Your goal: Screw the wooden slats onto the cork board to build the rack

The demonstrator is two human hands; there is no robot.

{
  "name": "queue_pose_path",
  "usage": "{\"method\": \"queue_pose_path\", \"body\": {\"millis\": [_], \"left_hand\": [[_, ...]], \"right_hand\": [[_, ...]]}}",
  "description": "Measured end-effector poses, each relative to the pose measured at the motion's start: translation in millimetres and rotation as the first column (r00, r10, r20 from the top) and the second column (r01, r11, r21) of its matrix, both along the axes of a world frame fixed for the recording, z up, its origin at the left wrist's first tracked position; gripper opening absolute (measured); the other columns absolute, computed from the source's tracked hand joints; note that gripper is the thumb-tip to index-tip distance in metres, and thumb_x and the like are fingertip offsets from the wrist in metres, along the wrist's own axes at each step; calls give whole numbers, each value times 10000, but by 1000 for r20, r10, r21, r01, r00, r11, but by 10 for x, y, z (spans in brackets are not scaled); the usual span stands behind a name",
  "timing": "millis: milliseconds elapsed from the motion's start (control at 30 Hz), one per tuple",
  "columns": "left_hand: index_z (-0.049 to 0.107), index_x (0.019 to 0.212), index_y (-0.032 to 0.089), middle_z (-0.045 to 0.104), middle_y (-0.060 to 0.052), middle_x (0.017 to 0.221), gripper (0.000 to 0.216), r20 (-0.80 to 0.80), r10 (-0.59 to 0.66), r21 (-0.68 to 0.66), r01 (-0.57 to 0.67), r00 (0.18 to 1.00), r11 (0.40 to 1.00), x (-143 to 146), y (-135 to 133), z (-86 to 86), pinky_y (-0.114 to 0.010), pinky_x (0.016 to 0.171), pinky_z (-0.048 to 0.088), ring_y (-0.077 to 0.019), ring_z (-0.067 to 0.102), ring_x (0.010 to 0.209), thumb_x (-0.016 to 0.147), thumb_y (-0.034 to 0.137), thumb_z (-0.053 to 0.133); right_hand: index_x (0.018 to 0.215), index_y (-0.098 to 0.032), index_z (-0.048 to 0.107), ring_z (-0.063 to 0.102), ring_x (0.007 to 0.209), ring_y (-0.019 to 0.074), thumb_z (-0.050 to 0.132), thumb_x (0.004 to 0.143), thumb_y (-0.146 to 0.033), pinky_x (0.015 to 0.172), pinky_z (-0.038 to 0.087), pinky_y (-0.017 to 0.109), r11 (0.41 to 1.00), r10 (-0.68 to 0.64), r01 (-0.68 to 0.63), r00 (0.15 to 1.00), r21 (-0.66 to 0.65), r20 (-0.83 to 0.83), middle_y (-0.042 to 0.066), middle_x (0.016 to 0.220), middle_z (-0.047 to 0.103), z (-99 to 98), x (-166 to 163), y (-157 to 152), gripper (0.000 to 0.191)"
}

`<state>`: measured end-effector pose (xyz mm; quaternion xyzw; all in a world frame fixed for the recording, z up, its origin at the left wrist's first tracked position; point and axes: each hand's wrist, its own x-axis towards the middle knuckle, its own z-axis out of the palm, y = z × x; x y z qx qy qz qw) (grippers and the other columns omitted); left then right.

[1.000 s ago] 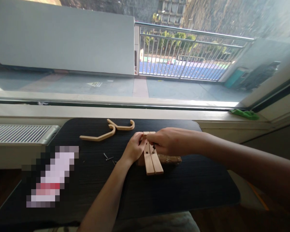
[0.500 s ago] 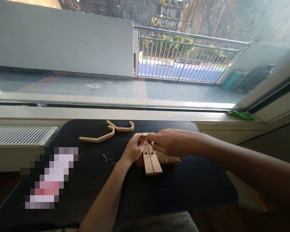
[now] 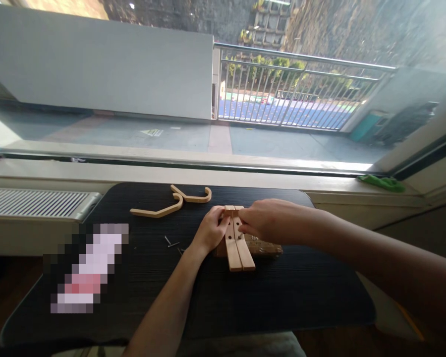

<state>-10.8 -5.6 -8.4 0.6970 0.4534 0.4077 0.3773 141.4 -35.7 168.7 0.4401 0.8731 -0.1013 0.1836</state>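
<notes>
Two light wooden slats (image 3: 238,245) lie side by side on a wooden block (image 3: 267,248) in the middle of a black table (image 3: 282,292). Small holes show in the slats. My left hand (image 3: 208,232) grips the slats' far left edge with curled fingers. My right hand (image 3: 269,220) rests on the slats' far end from the right, fingers bent in a pinch; what they hold is hidden. Two curved wooden pieces (image 3: 171,203) lie at the table's back, apart from both hands.
A few small dark screws (image 3: 173,243) lie left of my left hand. A blurred-out flat object (image 3: 89,267) sits at the table's left. Behind are a radiator grille (image 3: 37,203), a window sill and a green cloth (image 3: 382,182).
My right hand has slid slightly away from the near holes toward the slats' far end. The view has shifted a little to the left. The slats stay put.
</notes>
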Motion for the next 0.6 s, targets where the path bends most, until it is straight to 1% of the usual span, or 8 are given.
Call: {"method": "queue_pose_path", "body": {"millis": [67,167,267,400,467,533,600], "left_hand": [[627,906,180,639,-82,973,125,8,-1,-6,1,1000,1000,1,1,1,-349,894,477,-224,615,963,894,221,509],[633,907,185,644,-76,975,123,33,-2,-16,3,999,1000,3,3,-7,-339,888,483,-219,619,963,891,228,519],[642,916,189,653,-70,972,128,66,-2,-20,4,998,1000,5,2,-12,-331,883,490,-212,623,964,894,239,527],[650,933,180,658,-79,995,137,82,-4,-17,5,997,1000,0,-6,3,-355,918,485,-217,624,985,889,222,528],[653,939,181,661,-80,1017,133,85,2,-16,-1,996,1000,-6,-9,10,-360,929,484,-218,624,997,880,213,538],[654,932,184,664,-75,1015,122,80,14,-16,-13,997,1000,-11,-11,15,-356,927,486,-219,624,997,871,211,552],[652,922,183,663,-70,999,114,67,20,-14,-19,998,1000,-14,-14,20,-349,919,486,-217,625,988,869,212,555]], "right_hand": [[850,-194,711,619,650,235,510,974,-294,551,346,342,1000,-6,7,1000,18,-27,124,759,701,2,-7,-10,256],[766,-225,717,647,691,260,556,952,-319,595,399,357,997,-72,72,997,7,-36,120,733,705,8,-38,-12,263],[752,-213,721,665,721,269,524,969,-354,594,417,353,997,-79,79,997,26,-6,132,736,719,3,-73,1,325],[871,-134,715,679,688,271,473,976,-268,519,365,325,999,4,-5,1000,41,25,161,767,728,-3,-95,20,296],[941,-125,691,684,681,262,447,972,-244,497,328,305,1000,5,-5,1000,11,0,154,797,732,12,-98,20,273],[1018,-125,653,685,692,252,417,969,-257,491,301,291,1000,-17,17,999,-17,-45,146,834,735,28,-90,13,275],[1076,-112,615,672,684,238,407,948,-245,484,270,290,1000,-27,26,997,-12,-76,147,863,731,28,-62,2,277]]}}
